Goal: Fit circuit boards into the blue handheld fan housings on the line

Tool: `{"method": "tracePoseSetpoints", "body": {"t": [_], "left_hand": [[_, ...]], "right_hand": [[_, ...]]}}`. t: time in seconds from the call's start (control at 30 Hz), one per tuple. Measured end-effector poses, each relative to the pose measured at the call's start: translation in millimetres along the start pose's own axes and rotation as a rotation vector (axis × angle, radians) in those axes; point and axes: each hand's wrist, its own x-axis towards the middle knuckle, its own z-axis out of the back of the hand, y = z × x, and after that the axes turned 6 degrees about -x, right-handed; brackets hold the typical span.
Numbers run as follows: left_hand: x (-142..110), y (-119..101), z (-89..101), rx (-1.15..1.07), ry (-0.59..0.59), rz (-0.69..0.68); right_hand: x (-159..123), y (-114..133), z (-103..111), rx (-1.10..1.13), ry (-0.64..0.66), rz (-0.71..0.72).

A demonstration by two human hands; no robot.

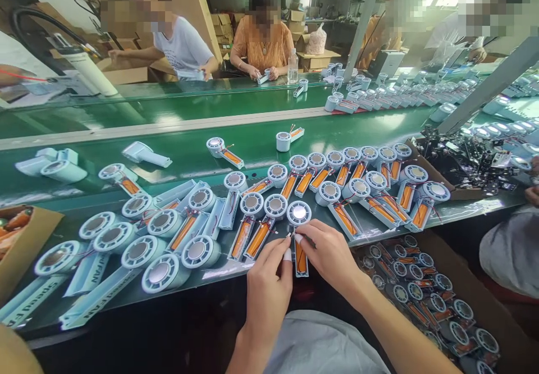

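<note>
Both my left hand point(267, 284) and right hand point(330, 256) have a fingertip grip pinched shut on the fan point(300, 239) at the desk point(126, 301) edge; feels light, wires look fragile, so I'd hold the plastic sides.

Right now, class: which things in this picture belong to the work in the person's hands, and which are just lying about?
In hand:
- left hand
- right hand
- open fan unit with orange battery, pinched by both

Lying about:
- rows of fan units on the green belt
- water bottle
- box of parts below the bench
</note>
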Motion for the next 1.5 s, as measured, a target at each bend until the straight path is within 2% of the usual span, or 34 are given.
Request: {"method": "tracePoseSetpoints", "body": {"t": [0.17, 0.4, 0.57, 0.7, 1.0, 1.3, 1.5], "left_hand": [[-4, 1, -2.3, 0.032, -0.019, -0.022], [-17, 5, -8.8, 0.137, 0.000, -0.093], [-13, 2, -9.4, 0.027, -0.027, -0.025], [-7, 1, -6.6, -0.086, -0.029, 0.052], [1, 2, 2.3, -0.087, 0.026, 0.025], [19, 11, 21.4, -0.258, 0.218, 0.201], [22, 14, 25.3, -0.314, 0.280, 0.250]], "right_hand": [[0, 0, -6, 0.038, -0.068, 0.002], [0, 6, -9, -0.125, -0.081, -0.008], [0, 10, -6, -0.293, -0.057, 0.060], [2, 13, -1, -0.386, 0.018, 0.116], [6, -1, 10, -0.250, 0.079, 0.197], [11, -18, 12, 0.033, 0.125, 0.236], [10, -23, 13, 0.074, 0.167, 0.325]]}}
